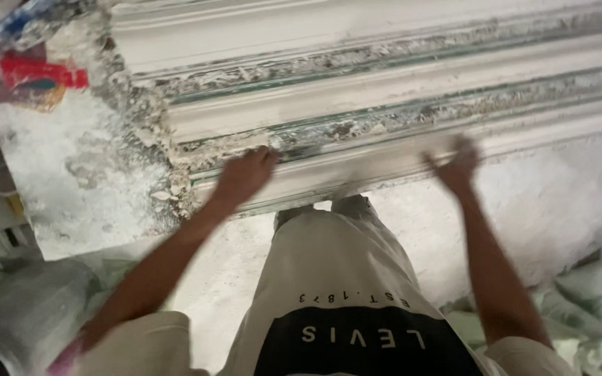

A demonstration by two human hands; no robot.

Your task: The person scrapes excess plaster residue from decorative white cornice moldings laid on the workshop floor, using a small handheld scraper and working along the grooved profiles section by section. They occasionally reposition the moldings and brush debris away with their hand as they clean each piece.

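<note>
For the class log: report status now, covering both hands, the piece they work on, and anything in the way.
Left hand and right hand both flat on the long white plaster moulding, holding nothing. Crumbled plaster debris at its left end. Nothing between hands.

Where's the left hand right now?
In the head view, the left hand is left of centre, pressed on the front edge of the long white ribbed plaster moulding, beside the powder-dusted flat board.

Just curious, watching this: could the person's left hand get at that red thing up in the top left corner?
Probably not without moving. The left hand rests on the white plaster moulding, while the red object lies well beyond it, past the dusty board.
</note>
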